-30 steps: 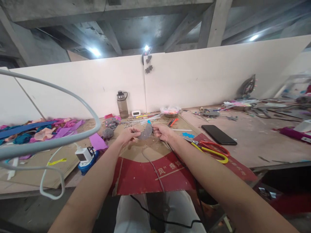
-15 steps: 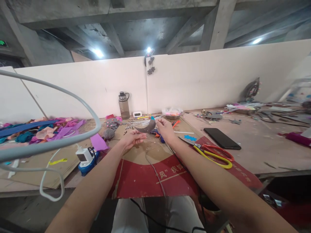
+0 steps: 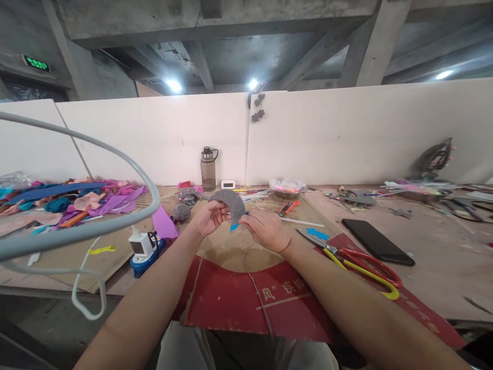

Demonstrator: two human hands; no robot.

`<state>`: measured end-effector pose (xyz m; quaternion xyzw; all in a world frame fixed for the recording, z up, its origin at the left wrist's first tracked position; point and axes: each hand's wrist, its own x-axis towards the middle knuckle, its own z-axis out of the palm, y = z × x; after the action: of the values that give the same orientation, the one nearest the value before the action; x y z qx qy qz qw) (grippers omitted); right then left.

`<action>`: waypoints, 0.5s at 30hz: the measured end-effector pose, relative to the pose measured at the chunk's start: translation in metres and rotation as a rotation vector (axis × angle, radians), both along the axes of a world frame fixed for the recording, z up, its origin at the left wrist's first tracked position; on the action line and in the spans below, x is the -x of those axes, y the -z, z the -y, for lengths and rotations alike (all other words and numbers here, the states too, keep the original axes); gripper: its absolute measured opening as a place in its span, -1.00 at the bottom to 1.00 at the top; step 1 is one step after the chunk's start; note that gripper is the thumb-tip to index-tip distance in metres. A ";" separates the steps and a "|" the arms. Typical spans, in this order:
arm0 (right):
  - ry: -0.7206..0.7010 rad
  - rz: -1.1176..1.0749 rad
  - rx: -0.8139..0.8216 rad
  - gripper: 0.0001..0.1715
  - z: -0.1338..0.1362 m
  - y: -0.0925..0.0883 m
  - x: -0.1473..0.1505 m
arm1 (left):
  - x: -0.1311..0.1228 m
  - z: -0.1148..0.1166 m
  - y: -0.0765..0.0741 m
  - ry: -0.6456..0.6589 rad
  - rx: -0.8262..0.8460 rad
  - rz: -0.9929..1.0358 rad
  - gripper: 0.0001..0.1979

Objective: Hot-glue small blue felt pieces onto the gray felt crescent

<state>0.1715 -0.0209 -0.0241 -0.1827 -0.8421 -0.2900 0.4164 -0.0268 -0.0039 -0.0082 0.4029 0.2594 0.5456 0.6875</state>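
Observation:
A grey crescent-shaped piece (image 3: pixel 233 202), which looks like felt, is held up between my two hands above the cardboard. My left hand (image 3: pixel 210 217) pinches its left end, fingers curled with the palm partly showing. At its lower right end, my right hand (image 3: pixel 265 228) grips with thumb and fingertips. A small blue tip (image 3: pixel 233 227) sticks out below that end, beside my right fingertips. Under my hands lies a brown and red cardboard sheet (image 3: pixel 246 303), and a thin grey cord (image 3: pixel 259 293) runs across it.
Scissors with red and yellow handles (image 3: pixel 362 267), a blue cutout (image 3: pixel 317 234) and a black phone (image 3: pixel 377 240) lie to the right. An orange cutter (image 3: pixel 288 207), a bottle (image 3: pixel 208 172) and a small clock (image 3: pixel 228 184) stand farther back. Fabric scraps (image 3: pixel 88 200), a charger (image 3: pixel 141 245) and a looping grey cable (image 3: pixel 127 154) are left.
The crescent has been turned over: its blue tip pointed up and now points down, with the curve arching upward. My right hand has come lower. The view has shifted slightly left.

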 end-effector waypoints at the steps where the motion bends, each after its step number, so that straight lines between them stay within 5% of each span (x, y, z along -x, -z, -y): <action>1: 0.004 0.001 -0.009 -0.78 0.000 0.000 -0.001 | 0.000 0.001 0.000 0.009 -0.006 0.000 -0.93; 7: 0.013 0.006 -0.002 -0.79 -0.002 0.001 -0.003 | -0.003 0.006 -0.001 0.074 -0.109 -0.045 -0.84; 15: 0.038 0.003 -0.044 -0.76 -0.003 0.001 -0.003 | -0.007 0.010 -0.002 -0.023 -0.103 -0.059 -0.76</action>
<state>0.1749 -0.0176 -0.0248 -0.1887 -0.8325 -0.3168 0.4134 -0.0203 -0.0137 -0.0058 0.4506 0.2556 0.5539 0.6517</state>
